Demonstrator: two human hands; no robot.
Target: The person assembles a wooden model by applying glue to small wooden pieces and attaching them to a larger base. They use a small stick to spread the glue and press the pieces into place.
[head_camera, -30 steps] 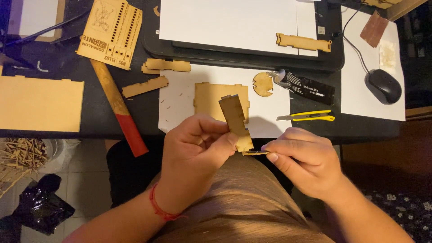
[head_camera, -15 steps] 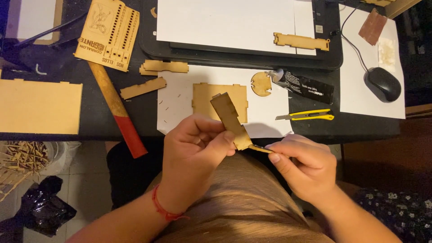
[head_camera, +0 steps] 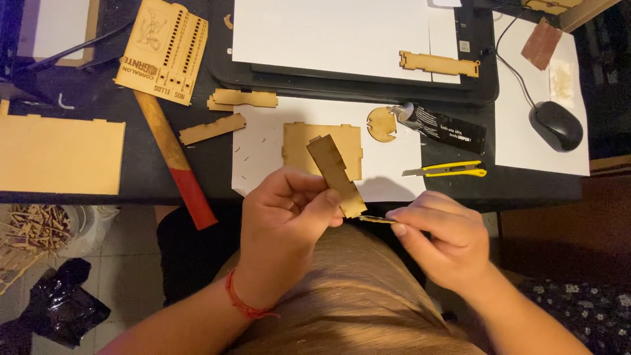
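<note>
- Now a notched wooden strip (head_camera: 336,175) is being held tilted by the left hand (head_camera: 284,223), fingers curled shut around its lower part, above the lap and just before the table edge (head_camera: 131,197).
- A small thin piece (head_camera: 376,219) is being pinched between thumb and fingertips of the right hand (head_camera: 440,236), its tip being pressed against the strip's lower end.
- Behind the strip, a square wooden panel (head_camera: 301,141) is being left flat on a white sheet (head_camera: 263,158).
- A black glue tube (head_camera: 442,125) with pale lettering is lying right of a round wooden disc (head_camera: 382,124).
- A yellow utility knife (head_camera: 447,171) is resting just below the tube.
- A tan slotted card (head_camera: 164,49) with dark print is lying at upper left, above a red-tipped wooden handle (head_camera: 174,161).
- A black mouse (head_camera: 556,125) is sitting far right on white paper.
</note>
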